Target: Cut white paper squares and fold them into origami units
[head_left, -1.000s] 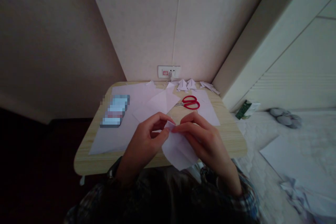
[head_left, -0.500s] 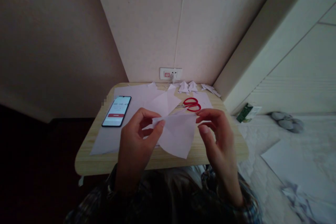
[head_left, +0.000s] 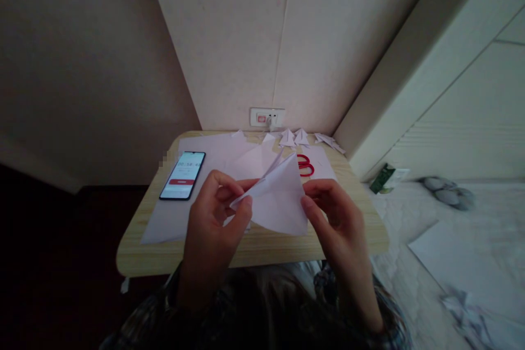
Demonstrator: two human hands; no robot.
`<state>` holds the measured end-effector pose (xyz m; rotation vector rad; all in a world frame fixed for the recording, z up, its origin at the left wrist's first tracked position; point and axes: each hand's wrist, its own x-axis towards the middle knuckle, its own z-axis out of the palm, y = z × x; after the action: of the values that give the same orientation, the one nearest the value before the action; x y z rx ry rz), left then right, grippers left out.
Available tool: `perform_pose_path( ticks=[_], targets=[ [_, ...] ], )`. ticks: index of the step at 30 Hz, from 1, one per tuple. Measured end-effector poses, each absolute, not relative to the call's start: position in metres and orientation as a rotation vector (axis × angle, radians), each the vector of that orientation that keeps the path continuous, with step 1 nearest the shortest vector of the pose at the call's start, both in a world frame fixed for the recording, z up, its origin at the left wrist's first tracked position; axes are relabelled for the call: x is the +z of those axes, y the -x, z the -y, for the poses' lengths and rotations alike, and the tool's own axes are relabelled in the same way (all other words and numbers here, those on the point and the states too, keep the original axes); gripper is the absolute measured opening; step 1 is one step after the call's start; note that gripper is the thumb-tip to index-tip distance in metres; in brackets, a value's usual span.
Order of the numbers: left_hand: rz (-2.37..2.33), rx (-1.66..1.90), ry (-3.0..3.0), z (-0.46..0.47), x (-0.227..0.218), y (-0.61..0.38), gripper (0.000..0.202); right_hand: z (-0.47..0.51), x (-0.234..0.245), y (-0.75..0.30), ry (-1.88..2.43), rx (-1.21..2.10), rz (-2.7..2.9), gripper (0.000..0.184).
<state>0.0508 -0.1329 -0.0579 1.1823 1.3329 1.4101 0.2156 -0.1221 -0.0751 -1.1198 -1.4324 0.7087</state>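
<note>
A folded sheet of white paper [head_left: 279, 199] is held up above the near part of the small table, one corner pointing away from me. My left hand [head_left: 221, 210] pinches its left corner between thumb and fingers. At its right edge, my right hand [head_left: 334, 221] grips the paper between thumb and forefinger. Just behind lie red-handled scissors [head_left: 305, 165], their blades hidden by the paper. More white paper [head_left: 205, 175] lies flat on the left of the table, partly under a phone [head_left: 182, 176] with a lit timer screen.
The pale wooden table [head_left: 156, 260] stands against the wall beneath a socket [head_left: 267, 117]. Folded paper pieces [head_left: 294, 137] sit along its back edge. To the right, a green and white box [head_left: 388, 178], grey slippers [head_left: 447, 191] and loose paper [head_left: 459, 251] lie on a quilted white surface.
My right thumb and forefinger have closed on the paper's right edge. The paper has turned, its far corner now raised over part of the scissors. My left hand keeps its pinch.
</note>
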Motion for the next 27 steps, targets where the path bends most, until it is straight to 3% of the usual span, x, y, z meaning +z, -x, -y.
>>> perform_pose_path(
  ticks=[5, 12, 27],
  targets=[
    [-1.315, 1.307, -1.311, 0.132, -0.06, -0.05, 0.013, 0.123, -0.074, -0.22, 1.139, 0.693, 1.428, 0.01],
    [-1.316, 1.092, -1.648, 0.127, -0.067, -0.045, 0.026, 0.122, -0.075, -0.219, 1.102, 0.706, 1.517, 0.009],
    [-1.485, 1.065, -1.787, 0.128, -0.069, -0.054, 0.024, 0.123, -0.077, -0.213, 1.145, 0.65, 1.697, 0.013]
  ],
)
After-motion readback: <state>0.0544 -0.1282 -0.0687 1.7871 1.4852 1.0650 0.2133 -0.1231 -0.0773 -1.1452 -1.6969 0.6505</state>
